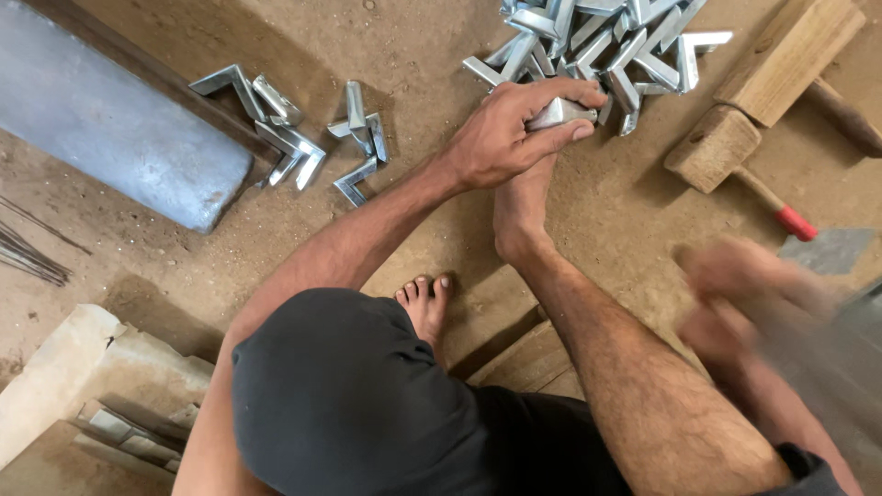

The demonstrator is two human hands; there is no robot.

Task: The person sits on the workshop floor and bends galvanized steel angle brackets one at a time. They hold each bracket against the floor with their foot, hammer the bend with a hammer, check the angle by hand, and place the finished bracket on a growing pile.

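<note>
Presently the person sits low on the dirt floor (404,55), one leg stretched forward. The left hand (514,133) is closed around a bent metal bracket (559,114), gripping it at the near edge of the heap of brackets (597,41); the bracket appears to rest on or just above the outstretched foot (520,207), which would serve as a brace, though contact cannot be confirmed. The right hand (735,294) is blurred by motion at the right of frame; whether it grips anything cannot be told.

A smaller scatter of brackets (303,129) lies apart on the left, beside the grey metal slab (101,110), well separated from the main heap, which suggests sorting into two lots. A wooden mallet (717,147) with a red-tipped handle lies just right of the heap, within easy reach of the right side. A wooden block (790,55) lies beyond it.
</note>
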